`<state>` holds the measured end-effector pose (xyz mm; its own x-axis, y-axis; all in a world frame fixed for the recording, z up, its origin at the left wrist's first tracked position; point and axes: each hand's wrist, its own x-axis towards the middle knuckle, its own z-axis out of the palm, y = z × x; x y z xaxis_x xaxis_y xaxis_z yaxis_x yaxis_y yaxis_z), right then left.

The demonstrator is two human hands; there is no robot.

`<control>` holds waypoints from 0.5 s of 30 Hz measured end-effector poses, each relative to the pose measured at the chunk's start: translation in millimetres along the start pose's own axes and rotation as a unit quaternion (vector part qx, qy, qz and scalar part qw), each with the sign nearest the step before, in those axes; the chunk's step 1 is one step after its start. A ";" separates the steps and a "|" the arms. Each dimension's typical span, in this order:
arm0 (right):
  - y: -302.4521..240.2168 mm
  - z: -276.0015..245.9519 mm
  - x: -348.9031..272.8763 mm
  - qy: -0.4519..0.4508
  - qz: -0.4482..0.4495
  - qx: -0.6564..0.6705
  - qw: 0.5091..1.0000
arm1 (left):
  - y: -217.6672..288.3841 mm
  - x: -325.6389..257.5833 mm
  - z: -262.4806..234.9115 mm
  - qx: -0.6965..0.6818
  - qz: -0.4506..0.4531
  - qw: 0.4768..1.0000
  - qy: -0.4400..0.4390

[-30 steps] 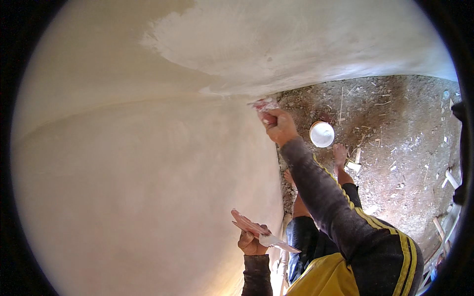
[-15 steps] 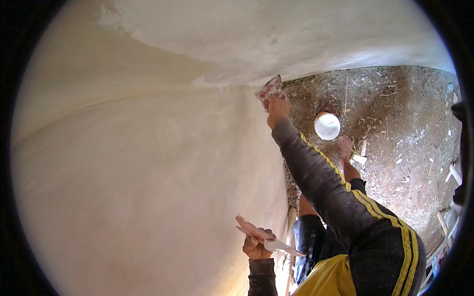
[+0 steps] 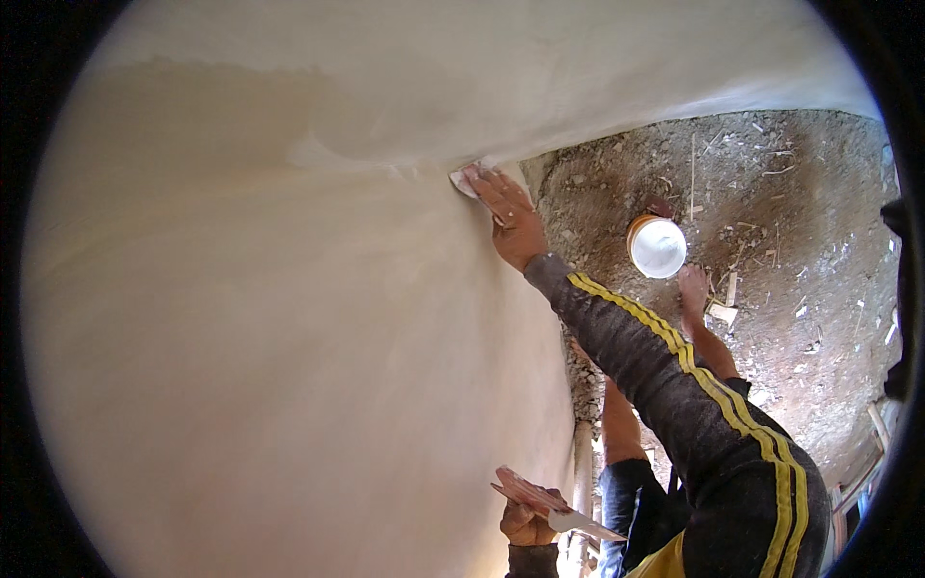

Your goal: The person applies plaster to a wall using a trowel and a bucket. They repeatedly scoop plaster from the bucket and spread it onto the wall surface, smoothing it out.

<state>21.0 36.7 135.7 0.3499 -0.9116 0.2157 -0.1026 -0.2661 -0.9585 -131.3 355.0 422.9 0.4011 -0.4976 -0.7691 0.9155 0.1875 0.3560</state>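
Note:
My right hand presses a small reddish spreader, smeared with white, flat against the wall close to the corner. Its fingers lie stretched over the spreader and partly hide it. Low in the picture, my left hand is closed round a putty knife, whose pale blade points right. A flat reddish piece with white smears sticks out on the other side of the same grip; whether it is part of the knife is unclear. A damp-looking darker patch spreads across the upper wall.
On the dirt floor stands a bucket with white inside, beside my bare foot. Wood scraps and pale chips litter the ground. A pole runs along the wall's foot near my legs.
My right hand has moved left with the spreader and now lays it flat on the wall, fingers extended. The left hand keeps its grip and sits slightly lower and further right in view.

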 end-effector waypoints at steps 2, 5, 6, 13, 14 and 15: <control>4.2 13.7 -8.4 -0.006 -0.013 0.025 1.000 | -1.2 -1.6 -25.9 0.009 -0.006 1.000 -0.005; -0.3 26.8 -23.9 -0.016 0.004 0.042 0.999 | -0.2 -12.2 -66.4 -0.012 -0.008 0.999 0.037; 0.3 24.6 -23.2 -0.025 0.004 0.039 0.999 | -0.4 -14.3 -77.2 -0.018 -0.001 0.999 0.028; 3.9 -60.7 -25.6 -0.298 0.159 -0.074 0.938 | -5.2 -22.2 -84.1 -0.081 -0.016 0.996 0.036; 6.7 -69.1 -25.3 -0.277 0.182 -0.059 0.942 | -7.4 -19.9 -78.5 -0.084 -0.017 0.996 0.019; 10.7 -75.2 -23.9 -0.278 0.239 -0.049 0.929 | -10.0 -18.1 -73.4 -0.083 -0.023 0.996 0.004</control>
<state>-58.4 32.2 134.3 0.6664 -0.6380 -0.3858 -0.4443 0.0756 -0.8927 -145.3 424.3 394.3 0.3582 -0.5017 -0.7874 0.9253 0.3030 0.2279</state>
